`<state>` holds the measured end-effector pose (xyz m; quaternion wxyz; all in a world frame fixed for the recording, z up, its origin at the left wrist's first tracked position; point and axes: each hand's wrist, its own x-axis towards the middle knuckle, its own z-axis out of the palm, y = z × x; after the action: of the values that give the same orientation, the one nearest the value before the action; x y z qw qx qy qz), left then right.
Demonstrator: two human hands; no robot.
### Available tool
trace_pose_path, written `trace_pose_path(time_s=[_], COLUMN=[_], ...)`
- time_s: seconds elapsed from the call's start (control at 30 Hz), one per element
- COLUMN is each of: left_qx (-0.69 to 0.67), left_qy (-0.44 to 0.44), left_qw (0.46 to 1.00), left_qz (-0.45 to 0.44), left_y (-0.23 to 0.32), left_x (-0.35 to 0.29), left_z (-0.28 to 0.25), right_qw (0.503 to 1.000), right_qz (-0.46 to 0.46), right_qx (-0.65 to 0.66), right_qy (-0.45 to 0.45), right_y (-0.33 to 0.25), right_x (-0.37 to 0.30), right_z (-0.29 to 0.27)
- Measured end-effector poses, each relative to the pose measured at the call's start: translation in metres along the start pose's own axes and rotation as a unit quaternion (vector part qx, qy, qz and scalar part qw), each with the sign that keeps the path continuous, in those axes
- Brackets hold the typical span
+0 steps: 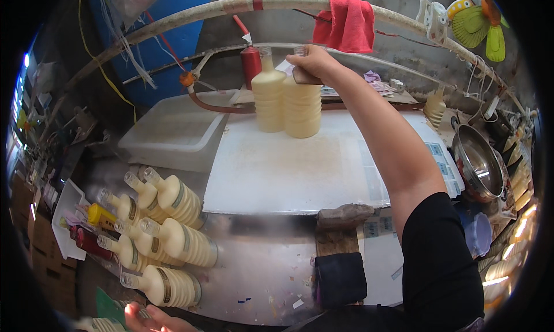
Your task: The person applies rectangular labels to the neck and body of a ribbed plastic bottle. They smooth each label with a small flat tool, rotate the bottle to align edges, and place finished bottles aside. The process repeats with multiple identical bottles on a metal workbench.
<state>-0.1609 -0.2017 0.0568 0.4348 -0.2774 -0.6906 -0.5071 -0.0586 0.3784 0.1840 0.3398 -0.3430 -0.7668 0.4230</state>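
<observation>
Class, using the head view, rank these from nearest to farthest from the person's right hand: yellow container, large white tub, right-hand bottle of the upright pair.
1. Right-hand bottle: at the right hand.
2. Large white tub: left of the board.
3. Yellow container: far lower left.

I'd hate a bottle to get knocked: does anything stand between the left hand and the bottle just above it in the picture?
Nothing visible stands between the left hand and that cream bottle; the green object is left of the hand, outside that gap.
</observation>
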Motion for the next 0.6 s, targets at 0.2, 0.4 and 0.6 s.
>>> trace_pose_path(time_s=[0.2,0.4,0.6], left_qx=[-0.130,-0.256,-0.517], left_qy=[-0.171,-0.390,-0.580], left_qw=[0.977,0.885,0.560], left_qz=[-0.004,-0.013,-0.287], left_y=[0.039,0.111,0.171], left_x=[-0.027,-0.025,-0.050], left_z=[0.032,0.113,0.136], right_qw=[0.974,0.980,0.991], right_qz=[-0.122,-0.179,-0.011], right_qx=[-0.175,-0.087,0.011], right_qy=[0.071,-0.011,-0.135], right_y=[-0.028,-0.092,-0.093], right_x=[-0.063,-0.170,-0.262], right_z=[-0.002,-0.024,-0.036])
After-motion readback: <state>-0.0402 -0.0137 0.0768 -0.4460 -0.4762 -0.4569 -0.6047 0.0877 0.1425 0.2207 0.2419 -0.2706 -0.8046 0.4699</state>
